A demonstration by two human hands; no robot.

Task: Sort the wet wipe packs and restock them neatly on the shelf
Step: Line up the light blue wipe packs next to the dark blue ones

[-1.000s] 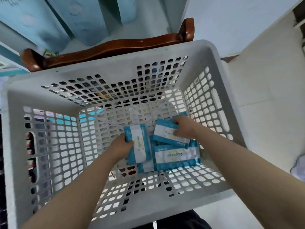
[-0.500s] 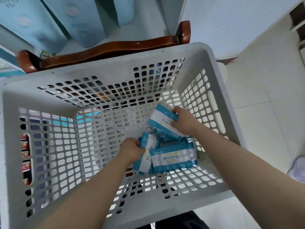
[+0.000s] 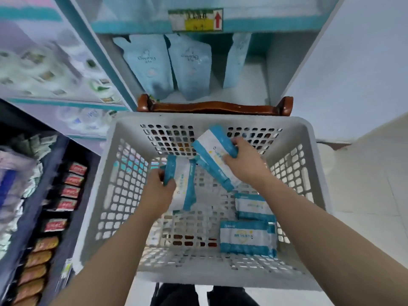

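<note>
L hand (image 3: 159, 191) gripping blue-and-white plastic wet wipe pack (image 3: 183, 184) over middle of white perforated plastic basket (image 3: 220, 119), R hand (image 3: 245, 166) clutching second pack (image 3: 213, 149) nr far wall, more packs (image 3: 245, 237) flat in near-right corner

The left forearm (image 3: 114, 250) enters from 7 o'clock, the right forearm (image 3: 320, 235) from 4 o'clock. The left hand (image 3: 157, 191) curls round the first wet wipe pack (image 3: 183, 184). The right hand (image 3: 245, 166), at its 2 o'clock, grips the second wet wipe pack (image 3: 212, 149), knuckles up.
</note>
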